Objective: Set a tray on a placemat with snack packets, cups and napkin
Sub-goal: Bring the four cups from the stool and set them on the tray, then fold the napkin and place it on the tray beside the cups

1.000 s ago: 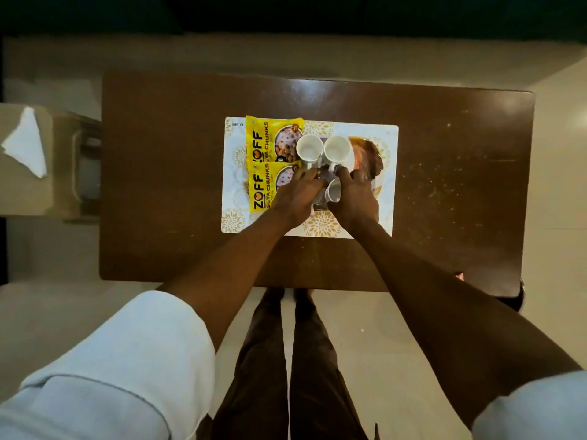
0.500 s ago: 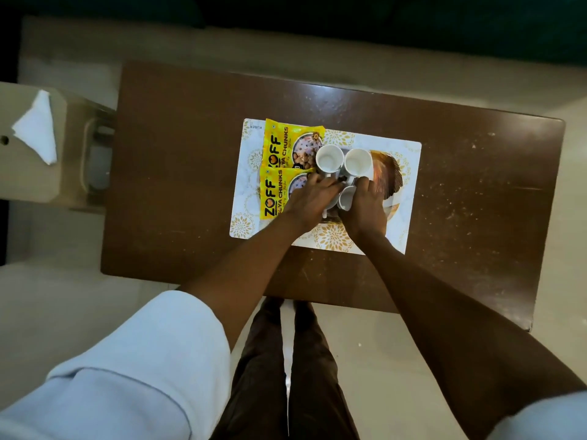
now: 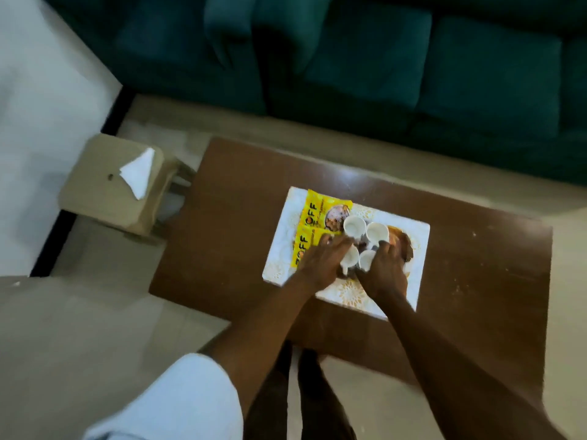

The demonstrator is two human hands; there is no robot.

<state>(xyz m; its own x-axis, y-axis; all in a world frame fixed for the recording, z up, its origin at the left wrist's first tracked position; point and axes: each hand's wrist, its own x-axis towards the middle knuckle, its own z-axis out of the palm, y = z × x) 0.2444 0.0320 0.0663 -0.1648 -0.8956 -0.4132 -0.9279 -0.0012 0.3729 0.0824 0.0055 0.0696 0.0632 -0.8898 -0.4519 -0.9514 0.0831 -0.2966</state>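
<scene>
While both hands (image 3: 352,265) grip white round cups (image 3: 359,262) | glossy yellow packets (image 3: 317,223) | patterned rectangular placemat (image 3: 409,274)

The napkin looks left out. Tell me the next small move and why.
Probably let go of the cups and reach the left hand to the white napkin on the side stool. Four cups and both snack packets already sit over the placemat; the napkin alone lies apart.
</scene>
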